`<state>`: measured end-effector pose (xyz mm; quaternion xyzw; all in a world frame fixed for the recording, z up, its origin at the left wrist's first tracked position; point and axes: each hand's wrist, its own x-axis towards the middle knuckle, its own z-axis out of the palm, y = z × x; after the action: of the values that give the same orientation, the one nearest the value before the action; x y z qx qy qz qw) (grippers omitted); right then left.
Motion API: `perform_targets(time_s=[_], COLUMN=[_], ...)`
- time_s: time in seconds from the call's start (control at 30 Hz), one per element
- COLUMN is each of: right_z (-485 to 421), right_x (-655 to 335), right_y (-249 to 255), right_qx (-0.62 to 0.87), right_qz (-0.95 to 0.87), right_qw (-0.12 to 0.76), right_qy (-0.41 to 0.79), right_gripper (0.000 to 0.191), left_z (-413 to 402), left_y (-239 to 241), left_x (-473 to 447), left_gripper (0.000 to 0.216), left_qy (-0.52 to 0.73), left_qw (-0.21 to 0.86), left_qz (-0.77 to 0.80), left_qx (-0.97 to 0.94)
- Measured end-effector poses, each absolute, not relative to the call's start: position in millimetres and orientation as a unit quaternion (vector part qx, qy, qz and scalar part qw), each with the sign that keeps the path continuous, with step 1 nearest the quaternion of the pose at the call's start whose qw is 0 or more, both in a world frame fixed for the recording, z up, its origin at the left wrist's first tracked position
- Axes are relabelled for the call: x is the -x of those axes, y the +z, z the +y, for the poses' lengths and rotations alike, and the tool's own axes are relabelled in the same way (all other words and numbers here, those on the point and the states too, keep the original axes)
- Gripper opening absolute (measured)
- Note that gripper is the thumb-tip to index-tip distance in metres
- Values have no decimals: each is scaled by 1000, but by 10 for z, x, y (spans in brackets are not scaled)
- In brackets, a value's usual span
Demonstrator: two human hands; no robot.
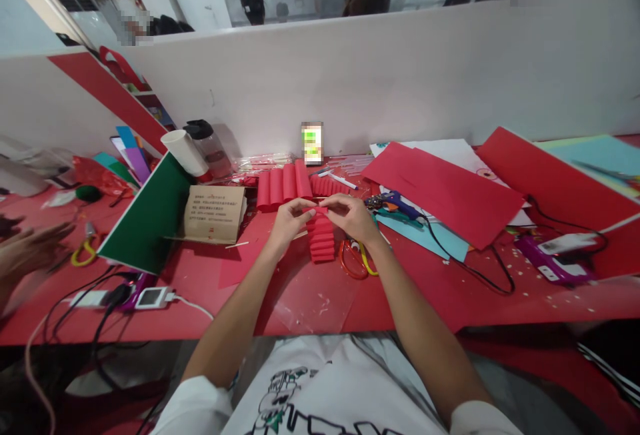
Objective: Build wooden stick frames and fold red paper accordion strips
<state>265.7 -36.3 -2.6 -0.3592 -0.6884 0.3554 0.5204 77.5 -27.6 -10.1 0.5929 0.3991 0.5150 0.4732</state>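
Observation:
A strip of red pleated paper [321,242] lies in front of me, its folds stacked toward my body. My left hand [295,218] pinches its far end from the left. From the other side my right hand [353,215] closes its fingertips on the same end, close to the left fingertips. Just beyond my hands stand several red paper rolls [283,185] side by side, with more red folded paper [330,186] to their right. Orange-handled scissors [353,260] rest beside the pleated strip, partly under my right wrist.
A brown cardboard box [214,214] and green board [143,222] stand left. A blue glue gun [400,205] with a black cord lies right, near red paper sheets [445,188]. A lit phone [313,144] leans on the partition. Another person's hand [35,248] is far left.

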Motion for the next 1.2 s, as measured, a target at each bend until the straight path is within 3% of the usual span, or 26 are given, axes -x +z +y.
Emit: perform_targets(time_s=[0.13, 0.3, 0.83, 1.2], right_z=[-388, -342, -233, -278], right_x=[-2643, -2643, -2591, -2640], right_y=[-4, -38, -199, -122], right_qx=[356, 388, 387, 373], right_qz=[-682, -656, -525, -570], right_qw=[486, 539, 562, 546], right_qy=[415, 358, 509, 488], right_gripper=[32, 17, 17, 25], left_z=[-291, -297, -367, -313], left_y=[-96, -91, -116, -149], left_x=[-788, -806, -835, -815], left_gripper=[19, 20, 27, 22], left_qy=[529, 533, 480, 514], left_qw=[427, 410, 324, 298], left_qz=[401, 378, 395, 418], left_qx=[-614, -637, -713, -687])
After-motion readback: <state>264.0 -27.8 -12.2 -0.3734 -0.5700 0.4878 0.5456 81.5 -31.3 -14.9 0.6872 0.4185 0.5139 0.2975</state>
